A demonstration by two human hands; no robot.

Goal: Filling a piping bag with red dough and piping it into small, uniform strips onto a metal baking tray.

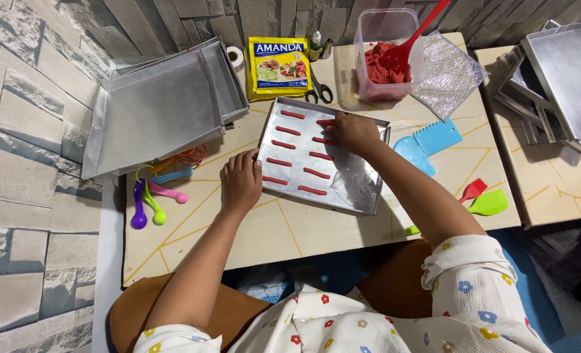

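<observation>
Shallow rectangular metal baking tray [369,196], holding short red piped dough strips [292,131] in two columns — right hand [354,133] over its far edge, fingers bunched on a clear piping bag [352,183] at the newest strip; left hand [240,180] curled, fingertips touching the near-left rim. Beyond the right fingers: clear plastic tub of red dough [385,65] with red spatula [411,39]. Beige tabletop [271,229], grey stone-pattern wall [22,98] — coloured measuring spoons [150,202] left of the left hand.

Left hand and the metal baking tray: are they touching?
Touching. The head view shows the left hand resting with its fingers on the near-left edge of the baking tray, no gap visible, while the right hand works over the red strips.
</observation>
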